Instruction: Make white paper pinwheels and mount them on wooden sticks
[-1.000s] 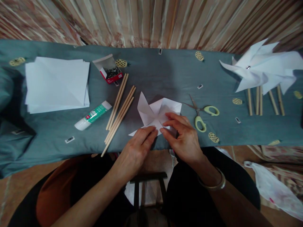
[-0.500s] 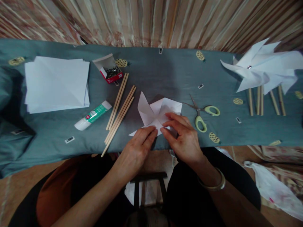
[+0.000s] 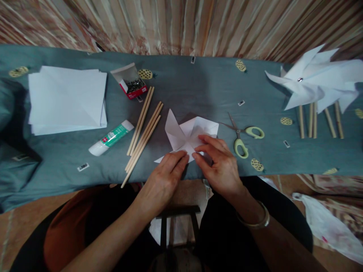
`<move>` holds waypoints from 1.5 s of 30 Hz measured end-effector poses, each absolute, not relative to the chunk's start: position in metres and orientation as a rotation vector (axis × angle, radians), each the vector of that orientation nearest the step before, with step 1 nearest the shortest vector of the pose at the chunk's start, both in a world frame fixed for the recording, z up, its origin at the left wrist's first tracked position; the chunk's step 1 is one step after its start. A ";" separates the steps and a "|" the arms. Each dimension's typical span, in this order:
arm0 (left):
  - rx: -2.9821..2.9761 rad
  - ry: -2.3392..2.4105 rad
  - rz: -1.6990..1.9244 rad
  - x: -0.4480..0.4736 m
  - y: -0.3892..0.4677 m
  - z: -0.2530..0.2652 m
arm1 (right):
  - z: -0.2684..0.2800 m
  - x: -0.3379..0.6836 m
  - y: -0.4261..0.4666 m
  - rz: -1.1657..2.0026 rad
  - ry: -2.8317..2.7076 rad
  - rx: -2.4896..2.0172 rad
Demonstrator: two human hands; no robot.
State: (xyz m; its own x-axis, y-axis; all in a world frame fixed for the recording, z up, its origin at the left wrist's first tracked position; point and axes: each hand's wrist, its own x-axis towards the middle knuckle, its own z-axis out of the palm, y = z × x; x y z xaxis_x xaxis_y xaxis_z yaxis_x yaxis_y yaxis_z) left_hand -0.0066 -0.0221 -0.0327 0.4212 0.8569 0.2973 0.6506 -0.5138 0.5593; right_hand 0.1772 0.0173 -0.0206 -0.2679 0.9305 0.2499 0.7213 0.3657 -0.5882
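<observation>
A white paper pinwheel point(image 3: 185, 136), part folded, lies near the front edge of the cloth. Its left blade stands up and other corners spread outward. My left hand point(image 3: 168, 172) presses its fingertips on the lower side of the paper, close to the middle. From the right, my right hand point(image 3: 218, 162) pinches a folded corner by the centre, thumb below and fingers above. Both hands hide parts of the lower edges. Scissors point(image 3: 239, 131) with pale green handles lie spread just right of the paper. Several thin wooden sticks point(image 3: 143, 139) rest to its left.
A stack of white paper point(image 3: 68, 100) lies at the far left. Near it are a green and white glue tube point(image 3: 111, 138) and an open red box of small metal pins point(image 3: 133, 86). Finished white pinwheels point(image 3: 314, 81) on sticks lie at the right. Behind hangs a striped curtain point(image 3: 170, 26).
Both hands and the paper stay almost exactly where they were. Only a very slight shift of the whole view shows.
</observation>
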 end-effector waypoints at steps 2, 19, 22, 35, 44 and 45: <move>2.322 1.290 0.791 -0.007 -0.022 -0.032 | -0.021 0.177 0.017 0.485 -2.074 -1.425; 2.318 1.311 0.804 -0.006 -0.023 -0.032 | -0.022 0.174 0.016 0.435 -2.118 -1.379; 2.315 1.314 0.803 -0.005 -0.022 -0.032 | -0.023 0.174 0.016 0.382 -2.151 -1.348; 2.296 1.326 0.812 -0.005 -0.023 -0.034 | -0.029 0.170 0.017 0.296 -2.208 -1.288; 2.333 1.332 0.805 -0.005 -0.021 -0.031 | -0.031 0.169 0.018 0.357 -2.189 -1.304; 2.342 1.328 0.817 -0.005 -0.021 -0.031 | -0.031 0.169 0.018 0.358 -2.193 -1.306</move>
